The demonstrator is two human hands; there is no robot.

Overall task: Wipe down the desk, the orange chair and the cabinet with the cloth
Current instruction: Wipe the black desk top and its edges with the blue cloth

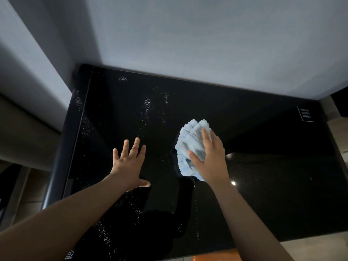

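Observation:
The cabinet's glossy black front point(273, 185) fills the middle of the view and is dotted with white specks. My right hand point(211, 157) presses a crumpled light-blue cloth point(190, 138) against this surface, with finger and thumb stretched over the wad. My left hand point(130, 162) lies flat on the black surface to the left of the cloth, fingers spread and holding nothing. A sliver of orange point(216, 258), possibly the chair, shows at the bottom edge.
A grey wall point(188, 34) rises behind the cabinet's far edge. The cabinet's rounded dark side point(62, 157) runs down the left. A white-framed label point(306, 113) sits near the top right corner, and thin wet streaks point(196, 213) run below the cloth.

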